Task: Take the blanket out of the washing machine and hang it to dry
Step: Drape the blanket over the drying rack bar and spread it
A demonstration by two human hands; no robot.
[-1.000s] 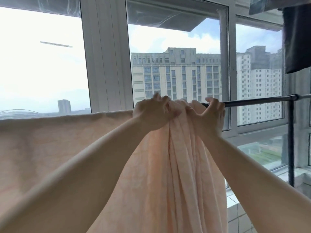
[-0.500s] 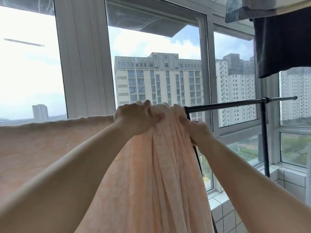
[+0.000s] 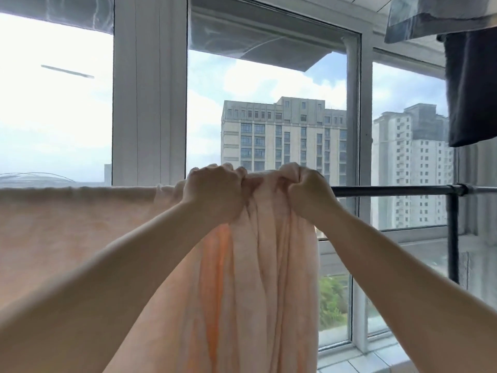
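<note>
Blanket (image 3: 255,278): pale peach fabric draped over the horizontal rail. The left portion is spread flat along the rail out to the left edge of the view. The middle portion is bunched into vertical folds that hang down out of the bottom of the view.
Left hand (image 3: 212,189): fingers curled over the top of the blanket at rail height, gripping the gathered fabric. Back of the hand faces the camera.
Right hand (image 3: 309,191): fingers curled into the bunched fabric just right of the left hand, gripping it at the top edge. The two hands sit close together, with a small hump of fabric between them.
Forearms: both reach up and away from the camera, from the lower corners of the view toward the rail.
Rail (image 3: 390,190): dark metal bar running left to right. Bare to the right of the right hand; covered by the blanket to the left.
Upright post (image 3: 453,238): dark metal, joined to the rail at a fitting far right, dropping downward.
Window (image 3: 150,103): white frames directly beyond the rail. Tall buildings, clouds and green trees show through the glass.
Dark garment (image 3: 473,90): hangs at the upper right, above the rail.
Tiled ledge (image 3: 376,359): pale tiles at the lower right, below the window.
</note>
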